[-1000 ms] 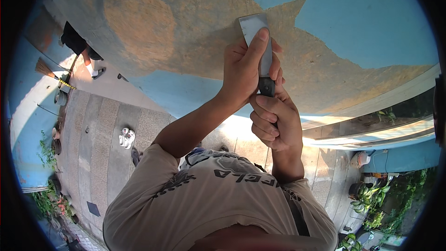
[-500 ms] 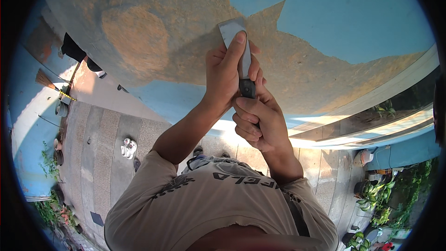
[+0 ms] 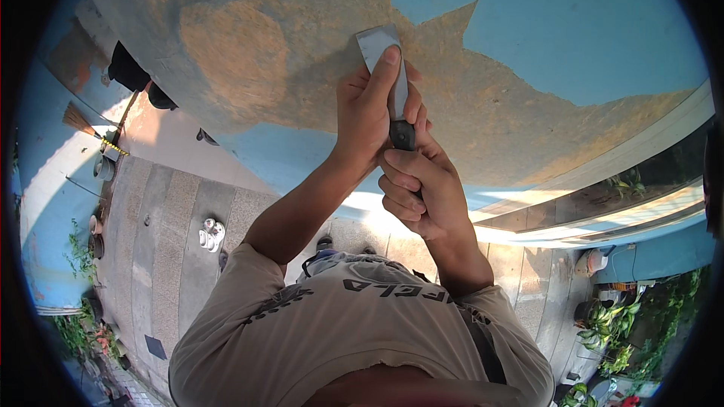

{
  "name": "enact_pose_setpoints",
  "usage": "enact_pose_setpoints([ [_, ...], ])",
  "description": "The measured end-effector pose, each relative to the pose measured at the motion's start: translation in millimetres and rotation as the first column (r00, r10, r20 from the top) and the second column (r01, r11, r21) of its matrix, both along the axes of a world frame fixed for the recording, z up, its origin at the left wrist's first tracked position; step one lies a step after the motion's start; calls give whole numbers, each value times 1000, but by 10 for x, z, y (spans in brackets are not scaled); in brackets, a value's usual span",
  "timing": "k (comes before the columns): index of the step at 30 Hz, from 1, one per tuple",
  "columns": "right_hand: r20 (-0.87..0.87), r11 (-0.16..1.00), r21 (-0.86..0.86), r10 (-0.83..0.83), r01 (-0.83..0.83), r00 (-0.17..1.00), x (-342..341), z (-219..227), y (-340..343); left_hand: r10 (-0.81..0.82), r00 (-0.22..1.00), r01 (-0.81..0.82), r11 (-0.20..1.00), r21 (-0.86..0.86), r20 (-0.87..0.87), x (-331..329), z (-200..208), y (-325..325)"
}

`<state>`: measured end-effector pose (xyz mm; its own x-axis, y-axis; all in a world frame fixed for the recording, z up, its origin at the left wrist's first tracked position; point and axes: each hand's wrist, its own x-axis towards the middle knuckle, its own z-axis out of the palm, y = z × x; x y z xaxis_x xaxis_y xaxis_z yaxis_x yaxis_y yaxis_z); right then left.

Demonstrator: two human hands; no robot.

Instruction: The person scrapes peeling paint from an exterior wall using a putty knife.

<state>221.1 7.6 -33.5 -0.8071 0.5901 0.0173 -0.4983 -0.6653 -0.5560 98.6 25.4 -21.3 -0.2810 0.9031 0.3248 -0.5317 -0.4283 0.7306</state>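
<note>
Both my hands hold one scraper (image 3: 375,40) with a wide metal blade and a dark handle. My left hand (image 3: 367,109) grips the blade, its thumb lying along the flat metal. Lower down, my right hand (image 3: 424,181) is wrapped round the handle, hiding most of it. The blade's broad edge is up at the wall (image 3: 558,38); whether it touches cannot be made out. Around the blade the blue paint is gone and a rough brown-grey patch (image 3: 332,7) shows, with a jagged border against the remaining blue.
At the right, a window ledge (image 3: 603,169) runs along the wall. Potted plants (image 3: 611,320) stand at the lower right. On the left are a broom (image 3: 79,119), a black pot (image 3: 128,69) and white shoes (image 3: 212,235) on the tiled floor (image 3: 170,271).
The wall and surroundings have shifted slightly rightward in view, while my hands and the scraper stay at nearly the same place in the picture. My grip is unchanged.
</note>
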Motion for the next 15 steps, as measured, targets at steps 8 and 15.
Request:
enact_pose_setpoints([
  [8, -49, 999, 8, 31, -31, 998, -3, 24, 32, -4, 1000, 4, 1000, 7, -12, -12, 42, 26],
  [15, -22, 994, 8, -110, 111, 994, 37, -196, -125, -82, 994, 78, 996, -53, -69, 9, -143, -70],
])
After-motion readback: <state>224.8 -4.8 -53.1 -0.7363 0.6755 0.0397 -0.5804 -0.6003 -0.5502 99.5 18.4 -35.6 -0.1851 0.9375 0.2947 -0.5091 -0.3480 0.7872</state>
